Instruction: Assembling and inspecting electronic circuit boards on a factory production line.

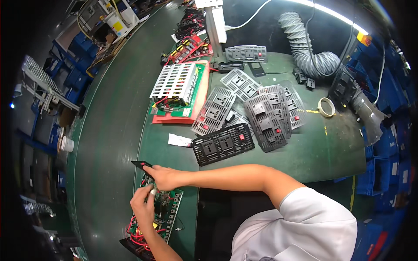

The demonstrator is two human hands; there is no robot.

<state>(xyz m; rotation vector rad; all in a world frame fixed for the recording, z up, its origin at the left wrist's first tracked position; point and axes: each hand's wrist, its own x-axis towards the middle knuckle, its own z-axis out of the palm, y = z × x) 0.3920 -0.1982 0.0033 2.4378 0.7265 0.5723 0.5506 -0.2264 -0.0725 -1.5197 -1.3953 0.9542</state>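
Note:
A long green circuit board with red wires and a row of parts along one edge lies at the lower left of the bench, under my hands. My right hand is closed on a black socket panel with a small red part, tilted at the board's far end. My left hand bends over the same end, thumb and fingers drawn together; what sits between them is hidden. A pale cover shows on one of its fingertips. Another black panel stands at the board's near end, partly behind my left forearm.
A black socket panel and several grey ones lie beyond my right arm. Behind them are a board with a white vented cover, a metal post, a tape roll and a flexible duct. Blue bins stand right.

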